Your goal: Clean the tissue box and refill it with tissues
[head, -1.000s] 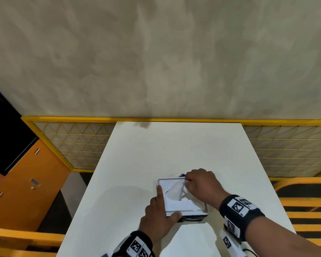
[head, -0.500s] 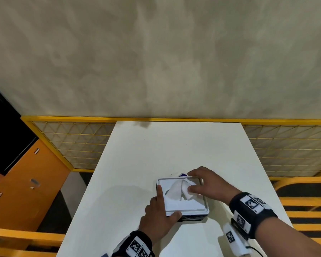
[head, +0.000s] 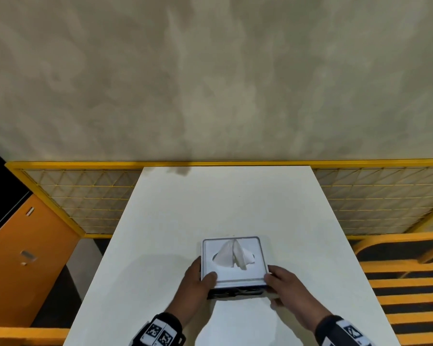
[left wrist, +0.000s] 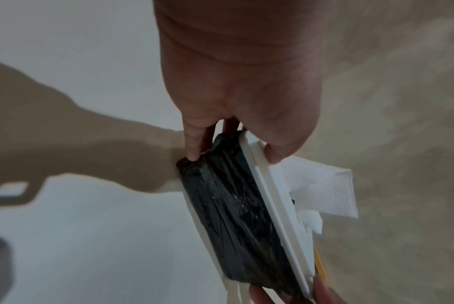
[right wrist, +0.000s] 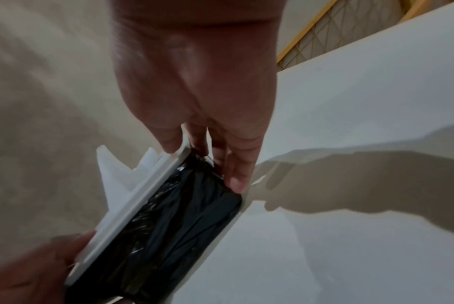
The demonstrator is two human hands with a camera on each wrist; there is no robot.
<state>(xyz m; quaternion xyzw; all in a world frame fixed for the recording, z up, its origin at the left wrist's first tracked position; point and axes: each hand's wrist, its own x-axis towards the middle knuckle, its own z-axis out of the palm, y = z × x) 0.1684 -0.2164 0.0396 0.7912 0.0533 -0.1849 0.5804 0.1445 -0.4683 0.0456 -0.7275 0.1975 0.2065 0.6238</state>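
Now both hands, left (head: 198,280) and right (head: 284,283), grip the tissue box (head: 233,264).

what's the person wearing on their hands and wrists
Both hands are bare: no gloves, no sleeves. The left hand and right hand each have a black wristband with white squares printed with black-and-white square marker patterns. No rings show.
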